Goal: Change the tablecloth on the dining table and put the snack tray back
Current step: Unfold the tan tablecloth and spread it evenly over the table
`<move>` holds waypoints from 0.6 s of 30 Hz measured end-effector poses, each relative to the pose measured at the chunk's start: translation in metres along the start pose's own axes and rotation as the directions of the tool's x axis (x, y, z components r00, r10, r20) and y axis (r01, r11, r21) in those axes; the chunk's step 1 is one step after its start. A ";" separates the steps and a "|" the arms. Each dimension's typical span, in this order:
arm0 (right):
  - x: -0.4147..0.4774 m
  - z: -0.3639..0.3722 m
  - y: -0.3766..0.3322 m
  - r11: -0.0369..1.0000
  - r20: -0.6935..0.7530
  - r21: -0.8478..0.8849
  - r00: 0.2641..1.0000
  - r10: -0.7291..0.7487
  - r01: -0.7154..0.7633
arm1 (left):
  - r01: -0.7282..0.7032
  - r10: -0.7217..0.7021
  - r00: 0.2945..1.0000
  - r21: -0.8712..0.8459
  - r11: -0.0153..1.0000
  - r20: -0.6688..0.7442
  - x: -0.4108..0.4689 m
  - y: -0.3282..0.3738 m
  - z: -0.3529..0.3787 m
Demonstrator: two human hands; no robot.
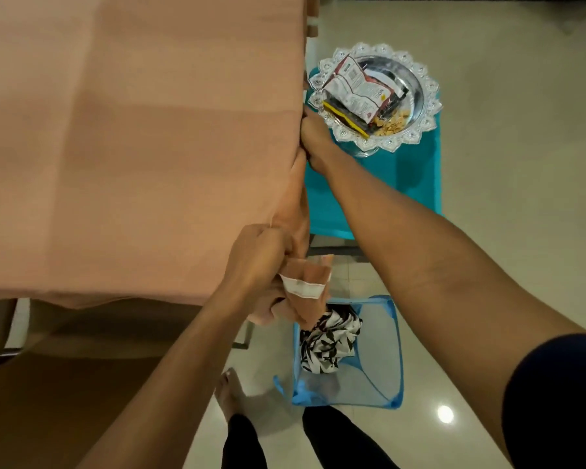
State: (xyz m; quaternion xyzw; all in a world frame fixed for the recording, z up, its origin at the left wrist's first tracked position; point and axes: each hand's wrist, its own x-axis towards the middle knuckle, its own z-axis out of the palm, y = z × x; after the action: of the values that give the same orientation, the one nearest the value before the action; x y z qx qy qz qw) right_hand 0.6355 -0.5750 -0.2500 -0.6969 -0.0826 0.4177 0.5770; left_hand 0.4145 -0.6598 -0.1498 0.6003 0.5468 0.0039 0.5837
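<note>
At table corner: left hand (261, 262) bunches peach tablecloth (142, 147) corner, right hand (313, 143) fisted on side edge, likely squaring the drape. Snack tray (374, 96) parked on teal chair (413, 184), clear of cloth.

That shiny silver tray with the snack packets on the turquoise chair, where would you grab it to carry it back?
Grip the silver scalloped tray by its wide flat rim, one of the hands on each of two opposite sides, coming from the open floor side away from the table. The loose snack packets and nuts in its middle probably need it kept level.
</note>
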 end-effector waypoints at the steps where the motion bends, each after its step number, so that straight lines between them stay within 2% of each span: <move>1: -0.003 -0.001 -0.006 0.996 0.016 -0.066 0.998 -0.057 0.058 | 0.026 -0.025 1.000 -0.085 0.996 0.008 -0.003 0.000 -0.002; 3: -0.013 -0.005 -0.020 0.973 0.015 -0.163 0.987 -0.163 0.163 | 0.041 -0.040 0.999 -0.164 0.986 0.007 -0.009 0.000 -0.006; 9: -0.041 -0.031 -0.064 0.939 0.020 -0.150 0.951 -0.310 0.309 | -0.047 0.051 0.998 -0.092 0.995 0.045 -0.027 0.015 -0.003; 11: -0.040 -0.027 -0.083 0.922 0.018 -0.151 0.933 -0.358 0.357 | -0.093 0.097 0.995 -0.123 0.988 0.028 -0.035 0.025 -0.004; 15: -0.038 0.006 -0.120 0.932 0.034 -0.038 0.933 -0.359 0.360 | -0.150 0.123 0.985 -0.243 0.958 -0.124 -0.039 0.039 -0.030; 18: -0.060 0.052 -0.158 0.903 0.033 0.029 0.903 -0.429 0.428 | -0.173 0.094 0.958 -0.281 0.944 -0.272 -0.042 0.039 -0.074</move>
State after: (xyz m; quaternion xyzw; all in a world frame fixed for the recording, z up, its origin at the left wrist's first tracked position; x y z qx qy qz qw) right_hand 0.6204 -0.5220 -0.0816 -0.6473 -0.2403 0.2948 0.6605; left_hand 0.3751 -0.6249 -0.0720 0.5344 0.5680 0.2044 0.5916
